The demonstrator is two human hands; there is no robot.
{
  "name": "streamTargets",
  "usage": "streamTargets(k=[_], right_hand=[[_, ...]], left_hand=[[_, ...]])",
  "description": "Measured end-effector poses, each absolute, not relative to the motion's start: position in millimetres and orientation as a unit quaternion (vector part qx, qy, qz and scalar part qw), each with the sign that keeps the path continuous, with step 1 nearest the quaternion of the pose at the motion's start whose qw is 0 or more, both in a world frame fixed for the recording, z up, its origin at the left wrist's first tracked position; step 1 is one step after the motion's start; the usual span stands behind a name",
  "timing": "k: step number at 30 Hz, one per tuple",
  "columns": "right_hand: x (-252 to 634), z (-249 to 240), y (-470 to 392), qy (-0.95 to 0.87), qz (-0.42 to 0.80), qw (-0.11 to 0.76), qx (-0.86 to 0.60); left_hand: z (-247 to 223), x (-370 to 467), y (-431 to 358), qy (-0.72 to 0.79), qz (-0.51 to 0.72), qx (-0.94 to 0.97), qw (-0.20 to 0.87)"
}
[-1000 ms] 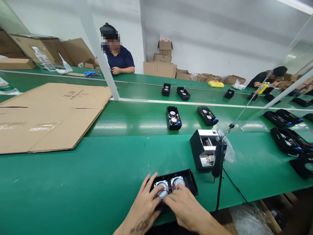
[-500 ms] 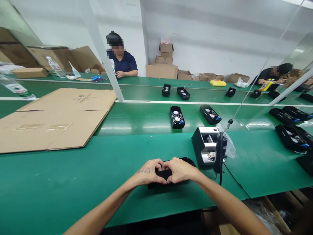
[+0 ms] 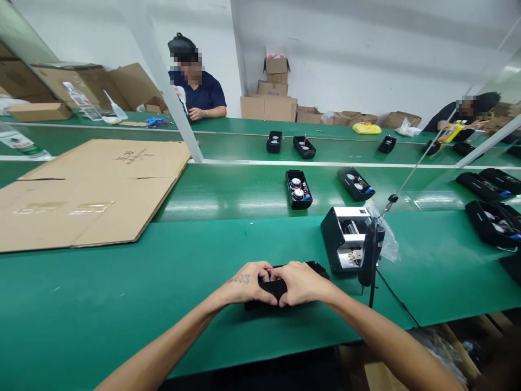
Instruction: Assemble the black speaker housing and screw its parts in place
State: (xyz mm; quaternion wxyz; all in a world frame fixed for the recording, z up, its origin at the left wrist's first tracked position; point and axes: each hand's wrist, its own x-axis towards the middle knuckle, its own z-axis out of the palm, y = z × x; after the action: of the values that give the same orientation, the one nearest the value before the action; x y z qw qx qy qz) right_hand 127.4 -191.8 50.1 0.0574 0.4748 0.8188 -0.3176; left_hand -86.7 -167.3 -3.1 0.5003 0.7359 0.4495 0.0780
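Speaker housing [image 3: 277,288], black, oblong. Lies on smooth green tabletop [image 3: 163,271], near wall pinched by half-curled left hand [image 3: 250,282] and right hand [image 3: 303,282].

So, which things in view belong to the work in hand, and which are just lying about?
Belongs, it seems:
black casing, held by left hand and right hand
open speaker casing further back
hanging black tool, probably

Apparently just lying about:
flat cardboard sheet
yellow bag
plastic bottle at far left
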Motion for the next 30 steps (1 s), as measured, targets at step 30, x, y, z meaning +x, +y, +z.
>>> streamTargets(k=[30], right_hand=[[150,41,-258,0.804,-0.274,-0.182,0.496]], left_hand=[[-6,-91,-200,0.37,0.085,0.838,0.391]])
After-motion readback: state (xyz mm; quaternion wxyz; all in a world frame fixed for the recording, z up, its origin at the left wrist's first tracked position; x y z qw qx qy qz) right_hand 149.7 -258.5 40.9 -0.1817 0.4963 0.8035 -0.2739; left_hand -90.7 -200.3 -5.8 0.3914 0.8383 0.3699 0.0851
